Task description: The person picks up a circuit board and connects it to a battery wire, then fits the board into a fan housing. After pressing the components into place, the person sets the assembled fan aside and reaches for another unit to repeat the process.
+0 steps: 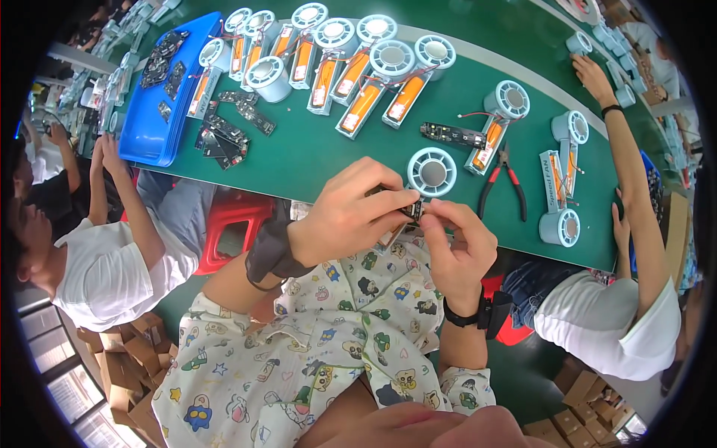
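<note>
Between the two hands, at the near edge of the bench [314,166], is a small dark circuit board [411,210], pinched by the left hand [351,213] — the right hand [459,246] has thumb and forefinger at its right end, whether gripping I cannot tell. Just beyond them stands a round pale-blue fan head [432,173]; beyond the right hand, red-handled pliers [493,176] lie near an opened fan unit [491,137].

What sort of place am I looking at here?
Probably an electronics assembly workshop: a green workbench carries many fan units with orange cells showing, a blue tray holds dark circuit boards, and people sit alongside.
</note>
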The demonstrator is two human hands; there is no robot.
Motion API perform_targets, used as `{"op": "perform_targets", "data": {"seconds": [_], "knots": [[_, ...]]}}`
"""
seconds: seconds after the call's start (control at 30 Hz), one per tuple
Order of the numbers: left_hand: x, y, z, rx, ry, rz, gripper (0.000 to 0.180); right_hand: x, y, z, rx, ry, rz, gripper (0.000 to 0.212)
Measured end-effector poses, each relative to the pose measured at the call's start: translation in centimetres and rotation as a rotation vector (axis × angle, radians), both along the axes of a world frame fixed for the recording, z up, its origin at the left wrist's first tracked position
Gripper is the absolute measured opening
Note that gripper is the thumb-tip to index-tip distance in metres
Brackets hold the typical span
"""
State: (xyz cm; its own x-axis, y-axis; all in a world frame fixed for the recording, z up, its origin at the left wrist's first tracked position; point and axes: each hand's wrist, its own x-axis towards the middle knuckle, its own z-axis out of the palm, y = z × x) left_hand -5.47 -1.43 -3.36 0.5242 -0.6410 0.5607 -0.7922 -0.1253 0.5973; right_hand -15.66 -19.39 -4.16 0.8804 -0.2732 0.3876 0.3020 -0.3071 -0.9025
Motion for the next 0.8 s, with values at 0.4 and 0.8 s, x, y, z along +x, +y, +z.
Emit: {"op": "perform_targets", "data": {"seconds": [0.4, 0.8], "knots": [[-0.4, -0.2, 0.4, -0.021, 0.003, 0.020, 0.046, 0.6, -0.1, 1.4, -0.134, -0.076, 0.004, 0.022], [-1.0, -0.3, 1.6, 0.083, -0.033, 0.075, 0.040, 0.1, -0.2, -0.2, 0.014, 0.061, -0.001, 0.020]]}}
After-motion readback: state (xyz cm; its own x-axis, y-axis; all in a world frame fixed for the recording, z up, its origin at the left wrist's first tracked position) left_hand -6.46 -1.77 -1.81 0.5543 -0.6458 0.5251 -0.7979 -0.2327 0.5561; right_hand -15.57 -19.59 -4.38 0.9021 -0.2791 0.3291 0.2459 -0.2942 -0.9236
